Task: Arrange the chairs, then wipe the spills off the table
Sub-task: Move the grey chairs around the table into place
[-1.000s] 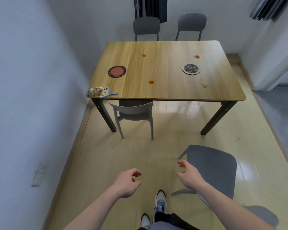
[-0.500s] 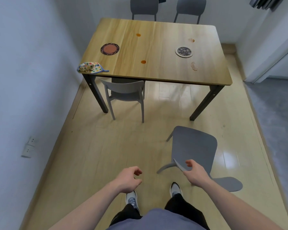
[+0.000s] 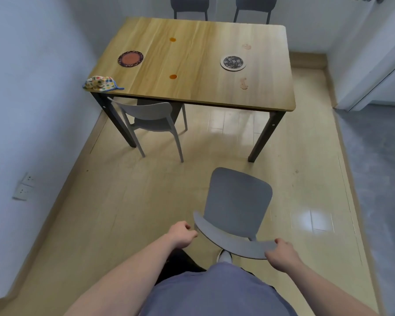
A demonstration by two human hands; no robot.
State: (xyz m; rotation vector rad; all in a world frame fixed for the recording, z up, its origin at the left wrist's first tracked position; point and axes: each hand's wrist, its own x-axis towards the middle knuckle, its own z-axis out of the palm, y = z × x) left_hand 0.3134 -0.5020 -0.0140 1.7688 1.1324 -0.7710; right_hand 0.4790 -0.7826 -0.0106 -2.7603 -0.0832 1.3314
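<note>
A grey chair (image 3: 237, 201) stands on the floor right in front of me, its curved backrest nearest to me. My right hand (image 3: 282, 253) grips the right end of the backrest. My left hand (image 3: 183, 233) has its fingers curled at the left end. Ahead is the wooden table (image 3: 214, 92). On it are two orange spills (image 3: 173, 76) (image 3: 172, 39) and two brownish smears (image 3: 243, 83) (image 3: 246, 46). A spotted cloth (image 3: 100, 82) lies on its near left corner.
A light grey chair (image 3: 151, 112) is tucked under the table's near left side. Two more chairs (image 3: 189, 5) (image 3: 253, 5) stand at the far side. Two round coasters (image 3: 130, 58) (image 3: 233, 62) lie on the table. A wall with sockets (image 3: 24, 185) runs along the left.
My right hand slid from the backrest's left end to its right end. My left hand moved from free air to the left end. The chair now sits squarely before me.
</note>
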